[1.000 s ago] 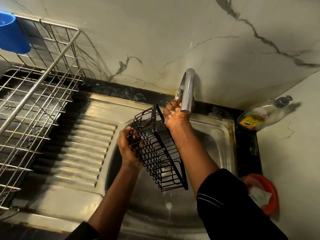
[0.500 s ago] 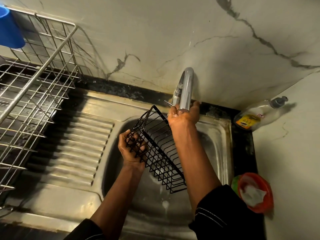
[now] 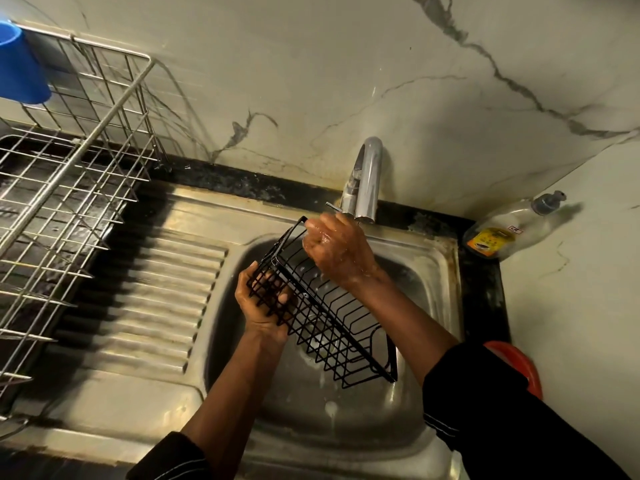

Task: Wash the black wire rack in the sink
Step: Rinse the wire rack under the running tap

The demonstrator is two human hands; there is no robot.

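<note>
The black wire rack (image 3: 332, 320) is held tilted above the sink (image 3: 440, 271) basin. The left hand (image 3: 263, 306) grips its near end, fingers hooked through the wires. The wet right hand (image 3: 337, 251) curls round its upper corner, just under the tap (image 3: 367, 174) (a soap bottle (image 3: 502, 230) lies beyond, in the corner).

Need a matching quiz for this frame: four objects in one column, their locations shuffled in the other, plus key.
Things:
1. black wire rack
2. blue plastic cup
3. clear plastic bottle with yellow label
4. red-orange plastic bowl

Places:
A. back corner, right of the chrome tap
B. at the silver wire drying rack, far left end
C. gripped by the left hand above the steel sink
D. right of the sink, partly behind the right sleeve

Pairs: 1-C, 2-B, 3-A, 4-D
</note>
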